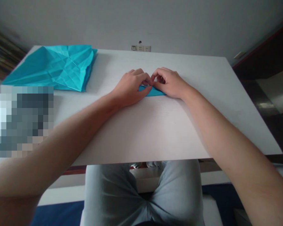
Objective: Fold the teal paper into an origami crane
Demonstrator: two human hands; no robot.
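A small piece of folded blue paper [153, 92] lies on the white table [141, 128], partly covered by my fingers. My left hand [133, 86] grips its left part, with the thumb along the near side and the fingers curled behind. From the right, my right hand [170, 82] pinches the paper near its upper middle, thumb and index finger close together. The fingertips of both hands meet at the paper's top edge. The paper's two ends are hidden under the hands.
Creased sheets of blue paper [66, 67] lie at the table's far left. A blurred-out object [21, 122] sits in front of them, beside my left forearm. Behind the table is a grey wall with sockets [140, 48]. My legs [108, 191] are below the near edge.
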